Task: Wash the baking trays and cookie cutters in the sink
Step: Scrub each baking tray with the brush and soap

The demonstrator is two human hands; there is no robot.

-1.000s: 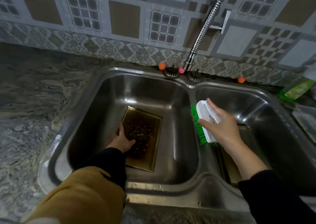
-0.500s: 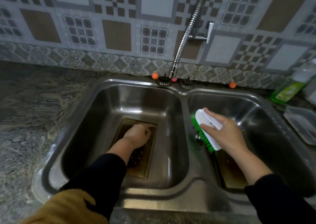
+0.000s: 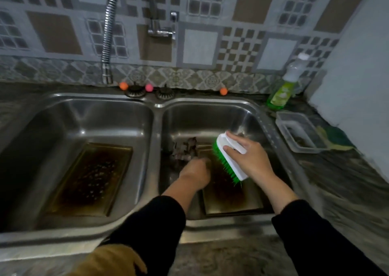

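Your right hand (image 3: pixel 250 159) gripped the scrub brush (image 3: pixel 229 157), fingers (image 3: pixel 233 150) curled over its white back, bristles facing left above the tray (image 3: pixel 231 200) in the right basin. Your left hand (image 3: pixel 196 173) reached down onto that tray's far end; blur hid its fingers, so I could not tell their state. A second tray (image 3: pixel 88 181) lay flat in the left basin. Dark shapes (image 3: pixel 185 149) beyond the left hand were unreadable.

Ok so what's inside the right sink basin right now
A dark, stained baking tray lies on the bottom, with a blurred heap behind it. The left hand reaches onto the tray; the right hand holds a scrub brush above it. They hide part of the tray.
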